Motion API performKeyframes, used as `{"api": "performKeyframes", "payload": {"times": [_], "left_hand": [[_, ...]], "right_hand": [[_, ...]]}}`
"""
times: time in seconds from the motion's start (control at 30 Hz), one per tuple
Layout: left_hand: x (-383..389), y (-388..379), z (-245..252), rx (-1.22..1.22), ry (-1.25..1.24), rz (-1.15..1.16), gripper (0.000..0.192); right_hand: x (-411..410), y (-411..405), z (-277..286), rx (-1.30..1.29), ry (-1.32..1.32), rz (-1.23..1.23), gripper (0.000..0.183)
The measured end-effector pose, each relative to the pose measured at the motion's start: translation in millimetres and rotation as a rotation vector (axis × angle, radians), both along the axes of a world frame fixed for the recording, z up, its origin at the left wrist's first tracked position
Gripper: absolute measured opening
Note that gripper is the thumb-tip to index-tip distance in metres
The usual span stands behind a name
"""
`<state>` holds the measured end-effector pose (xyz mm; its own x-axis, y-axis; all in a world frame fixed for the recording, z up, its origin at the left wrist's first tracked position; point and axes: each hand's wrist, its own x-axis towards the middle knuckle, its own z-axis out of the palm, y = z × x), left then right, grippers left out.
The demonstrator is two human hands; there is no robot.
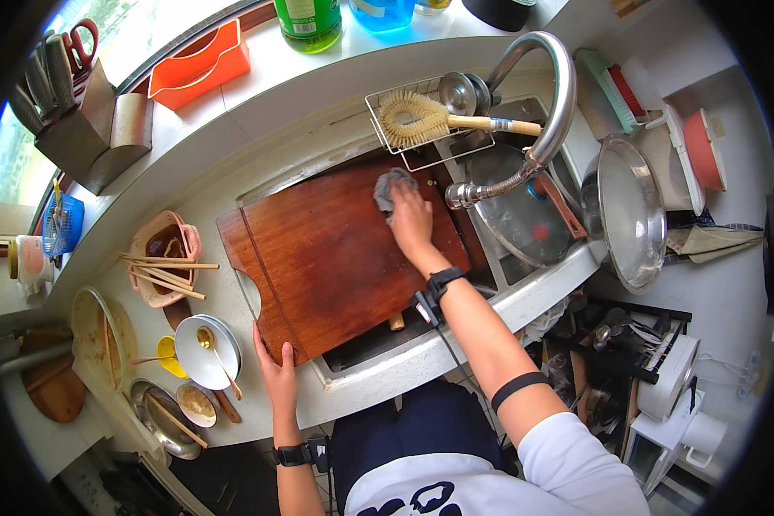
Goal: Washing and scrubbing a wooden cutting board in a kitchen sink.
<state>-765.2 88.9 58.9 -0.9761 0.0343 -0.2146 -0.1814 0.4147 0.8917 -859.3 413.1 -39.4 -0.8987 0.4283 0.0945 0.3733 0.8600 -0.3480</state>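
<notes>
A large reddish-brown wooden cutting board point(335, 258) lies across the sink, its left end over the counter. My left hand point(276, 371) grips the near left corner, thumb on top and fingers along the edge. Under my right hand point(415, 222) a crumpled grey cloth point(387, 191) is pressed to the board's far right part. Much of the sink basin point(367, 345) is hidden below the board.
The faucet point(558, 97) arches over the sink's right side, above a pan with a glass lid point(522, 219). Behind the board, a wire rack point(377, 122) carries a bristle brush point(419, 119). White bowls point(197, 364) and a pink dish point(143, 242) with chopsticks point(168, 264) crowd the left counter.
</notes>
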Motion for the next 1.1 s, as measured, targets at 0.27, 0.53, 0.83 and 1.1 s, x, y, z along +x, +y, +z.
{"api": "performKeyframes", "payload": {"times": [0.27, 0.53, 0.83, 1.1], "left_hand": [[0, 0, -4, 0.019, 0.009, 0.002, 0.062], [0, -6, -5, 0.018, -0.002, -0.01, 0.063], [-2, 2, 1, 0.026, -0.01, -0.025, 0.063], [0, -6, -6, 0.025, -0.004, -0.009, 0.063]], "right_hand": [[37, -9, 15, -0.112, -0.116, 0.063, 0.067], [115, -57, 46, -0.186, -0.102, 0.441, 0.059], [-30, 20, 1, -0.071, -0.063, 0.176, 0.047], [96, -47, 40, -0.251, -0.242, 0.5, 0.078]]}}
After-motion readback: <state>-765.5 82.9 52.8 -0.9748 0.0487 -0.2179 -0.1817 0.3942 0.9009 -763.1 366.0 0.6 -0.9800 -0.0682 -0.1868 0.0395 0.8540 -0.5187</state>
